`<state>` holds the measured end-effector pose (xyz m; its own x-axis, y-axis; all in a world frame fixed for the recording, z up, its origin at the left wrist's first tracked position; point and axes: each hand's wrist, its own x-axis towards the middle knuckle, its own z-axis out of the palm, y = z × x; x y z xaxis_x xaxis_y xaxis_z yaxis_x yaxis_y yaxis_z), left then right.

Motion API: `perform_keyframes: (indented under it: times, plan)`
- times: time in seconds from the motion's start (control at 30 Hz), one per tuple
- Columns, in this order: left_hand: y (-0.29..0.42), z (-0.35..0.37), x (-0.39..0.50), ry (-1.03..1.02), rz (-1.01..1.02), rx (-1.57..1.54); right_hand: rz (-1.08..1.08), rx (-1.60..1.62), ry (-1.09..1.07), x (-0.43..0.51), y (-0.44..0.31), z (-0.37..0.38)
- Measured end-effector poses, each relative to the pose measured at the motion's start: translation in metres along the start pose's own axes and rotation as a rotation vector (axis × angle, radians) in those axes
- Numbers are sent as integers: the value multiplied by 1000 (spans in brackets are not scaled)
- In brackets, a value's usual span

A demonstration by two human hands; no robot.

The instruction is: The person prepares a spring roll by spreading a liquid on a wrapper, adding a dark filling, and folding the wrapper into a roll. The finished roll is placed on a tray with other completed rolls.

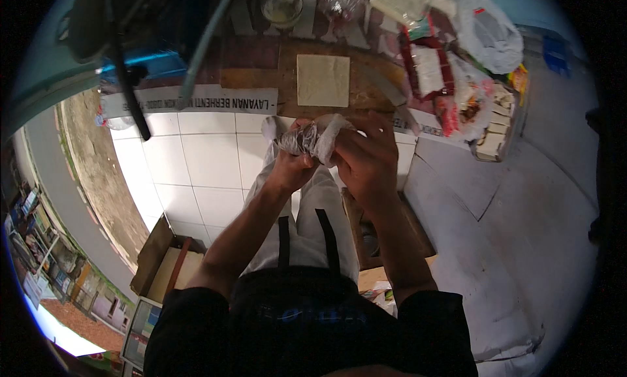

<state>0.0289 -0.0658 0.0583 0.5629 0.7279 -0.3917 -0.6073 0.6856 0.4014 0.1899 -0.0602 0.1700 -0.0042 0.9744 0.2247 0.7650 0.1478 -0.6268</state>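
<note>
My left hand (294, 169) holds a clear plastic bag with dark contents (297, 141) from below and the left, in front of my body. At the bag's open, folded-back rim (329, 138), my right hand (367, 156) has its fingers on or inside the whitish plastic; the fingertips are partly hidden. Just beyond both hands, a stack of pale square sheets (323, 81) lies on a wooden board (374, 83) near the table's edge.
A glass bowl (282, 9) stands at the table's far side. Plastic bags (490, 34) and an open red packet (428, 66) lie at the right, with a box of folded pale pieces (495, 127). Dark and grey poles (130, 93) cross the upper left. A cardboard box (166, 259) is at lower left.
</note>
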Motion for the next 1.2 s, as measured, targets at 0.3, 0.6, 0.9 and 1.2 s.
perform_keyframes:
  times: [0.3,0.6,0.9,1.2]
  plan:
    - [-2,-51,15,259,90,312,-12,84,50,4,48,62]
    - [1,-73,8,279,296,720,-93,137,89,11,72,70]
    - [12,-89,-23,477,249,350,-178,-23,56,13,112,106]
    - [11,-87,-29,453,191,-23,-328,-125,67,12,123,118]
